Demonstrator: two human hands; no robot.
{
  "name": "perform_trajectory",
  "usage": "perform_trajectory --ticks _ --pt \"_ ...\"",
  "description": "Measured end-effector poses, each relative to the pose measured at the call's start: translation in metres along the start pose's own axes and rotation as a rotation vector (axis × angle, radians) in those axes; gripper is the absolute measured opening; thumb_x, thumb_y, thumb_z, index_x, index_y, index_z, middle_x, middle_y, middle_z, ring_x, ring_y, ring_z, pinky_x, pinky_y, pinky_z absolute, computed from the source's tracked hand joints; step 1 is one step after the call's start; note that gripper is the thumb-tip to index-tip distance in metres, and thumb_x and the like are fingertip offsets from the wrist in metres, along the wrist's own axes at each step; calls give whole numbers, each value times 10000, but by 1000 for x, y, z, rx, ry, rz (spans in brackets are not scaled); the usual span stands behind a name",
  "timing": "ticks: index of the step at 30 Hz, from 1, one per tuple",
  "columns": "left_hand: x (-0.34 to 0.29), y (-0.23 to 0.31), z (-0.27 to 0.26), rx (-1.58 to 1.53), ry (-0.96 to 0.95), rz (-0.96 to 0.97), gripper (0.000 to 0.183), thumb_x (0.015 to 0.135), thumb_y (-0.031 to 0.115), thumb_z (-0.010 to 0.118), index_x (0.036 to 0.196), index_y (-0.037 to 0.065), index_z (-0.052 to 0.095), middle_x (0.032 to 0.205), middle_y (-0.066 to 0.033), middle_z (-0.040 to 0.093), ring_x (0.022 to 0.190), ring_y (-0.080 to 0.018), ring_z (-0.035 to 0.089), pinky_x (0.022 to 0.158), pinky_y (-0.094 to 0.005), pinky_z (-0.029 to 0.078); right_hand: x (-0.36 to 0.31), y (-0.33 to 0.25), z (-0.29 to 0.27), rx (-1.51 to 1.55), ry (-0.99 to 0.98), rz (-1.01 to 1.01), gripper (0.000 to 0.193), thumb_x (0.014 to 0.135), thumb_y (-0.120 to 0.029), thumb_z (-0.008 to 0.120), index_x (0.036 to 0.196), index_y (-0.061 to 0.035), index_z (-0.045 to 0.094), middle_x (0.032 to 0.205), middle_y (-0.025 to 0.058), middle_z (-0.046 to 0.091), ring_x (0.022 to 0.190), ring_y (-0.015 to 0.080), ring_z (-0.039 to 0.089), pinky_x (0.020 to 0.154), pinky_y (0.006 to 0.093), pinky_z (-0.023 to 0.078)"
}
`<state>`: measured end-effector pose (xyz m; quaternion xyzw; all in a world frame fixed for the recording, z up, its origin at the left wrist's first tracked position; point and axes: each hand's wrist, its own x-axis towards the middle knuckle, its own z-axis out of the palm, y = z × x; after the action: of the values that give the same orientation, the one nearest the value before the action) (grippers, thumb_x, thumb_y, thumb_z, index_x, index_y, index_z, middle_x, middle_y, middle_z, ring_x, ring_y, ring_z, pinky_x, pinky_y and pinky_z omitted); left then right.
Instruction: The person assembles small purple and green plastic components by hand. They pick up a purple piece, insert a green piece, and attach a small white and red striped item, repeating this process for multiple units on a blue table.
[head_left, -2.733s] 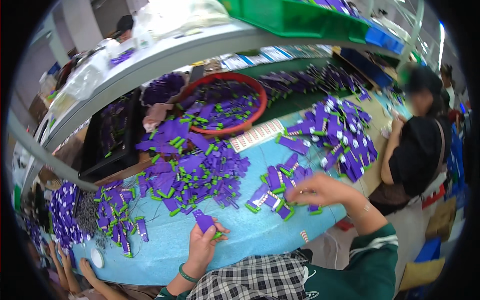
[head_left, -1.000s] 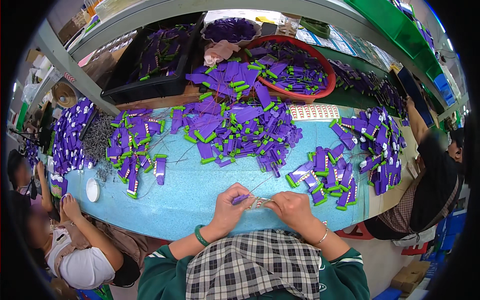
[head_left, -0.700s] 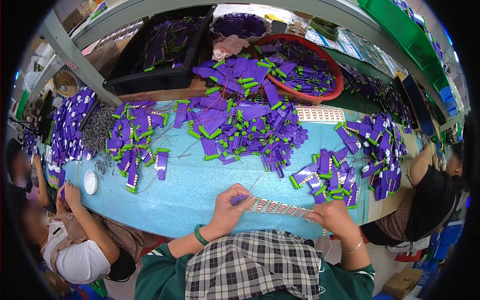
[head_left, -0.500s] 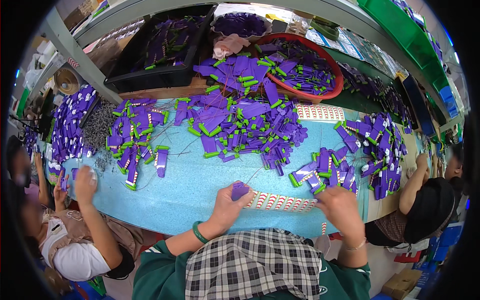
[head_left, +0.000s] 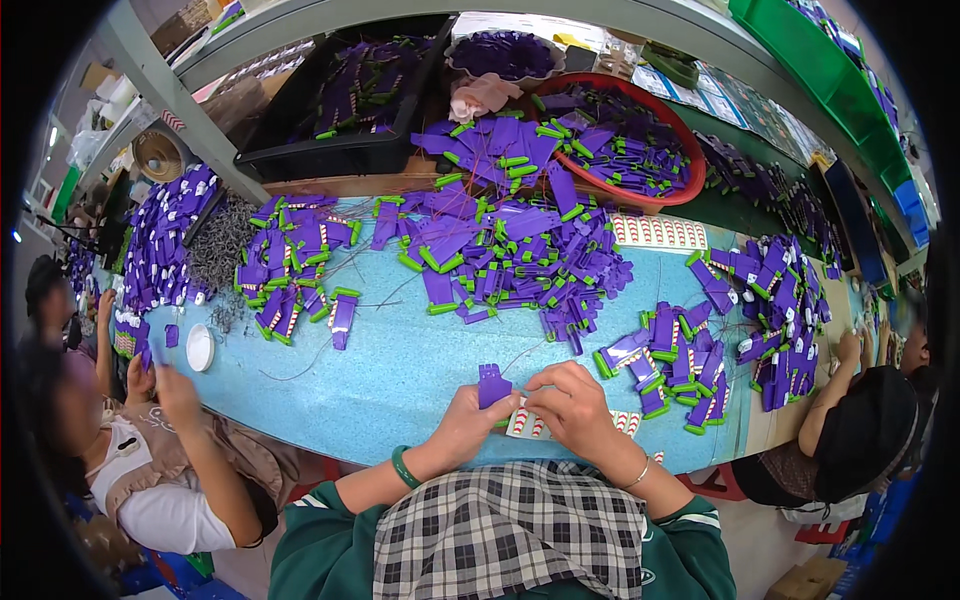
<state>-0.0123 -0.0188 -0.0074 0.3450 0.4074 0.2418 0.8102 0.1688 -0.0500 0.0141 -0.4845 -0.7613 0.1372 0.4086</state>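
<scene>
Near the table's front edge, my left hand (head_left: 462, 428) is closed on a purple plastic piece (head_left: 492, 383) with a green end, mostly hidden by my fingers. A thin wire runs up from this piece. Close beside it, my right hand (head_left: 575, 405) has thumb and fingertips pinched together; what is between them, if anything, is too small to make out. A strip of white stickers with red chevrons (head_left: 627, 422) lies under my hands, its middle covered by my right hand. Its left end sits against my left hand.
A large pile of purple-and-green pieces (head_left: 520, 245) lies ahead, with smaller piles (head_left: 675, 355) at right and left. Behind stand a black tray (head_left: 330, 160) and a red basin (head_left: 695, 165). Another sticker sheet (head_left: 660, 233) lies farther back. Co-workers sit on both sides.
My right hand has moved left from the strip's far end to beside my left hand. The purple piece now stands more upright. At left, a small white dish has come into sight.
</scene>
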Motion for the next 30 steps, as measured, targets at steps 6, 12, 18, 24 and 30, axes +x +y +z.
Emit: perform_trajectory --ticks 6,12,18,24,30 --pt "4 8 -2 509 108 235 173 899 64 567 1051 -14 591 845 -36 627 726 -91 594 608 -245 506 -13 6 -2 1488 23 461 140 730 5 703 791 -45 588 835 89 647 816 209 607 737 325 483" --pt "-2 26 0 437 90 397 157 879 34 578 1026 -18 598 814 -58 644 678 -105 611 602 -242 504 -2 5 -17 1088 120 725 101 794 30 645 869 -17 597 873 121 664 859 185 629 773 321 494" --pt "0 31 21 333 -100 180 82 864 61 641 911 -4 625 742 -62 648 610 -104 607 565 -246 503 0 -9 -22 560 150 500 262 788 -25 665 1043 -24 606 1080 114 642 1014 205 603 806 302 488" --pt "2 29 18 246 -169 164 113 900 80 590 980 1 592 785 -85 636 618 -133 614 539 -260 515 -4 -11 -22 442 94 431 219 783 -33 672 988 -22 594 1103 109 596 998 201 580 800 300 476" --pt "-1 30 25 -92 -200 117 339 957 82 444 1283 65 353 1170 -110 514 975 -173 577 773 -359 552 -11 -11 -10 756 217 594 98 812 -54 676 840 -9 593 865 45 602 787 101 567 722 247 470"
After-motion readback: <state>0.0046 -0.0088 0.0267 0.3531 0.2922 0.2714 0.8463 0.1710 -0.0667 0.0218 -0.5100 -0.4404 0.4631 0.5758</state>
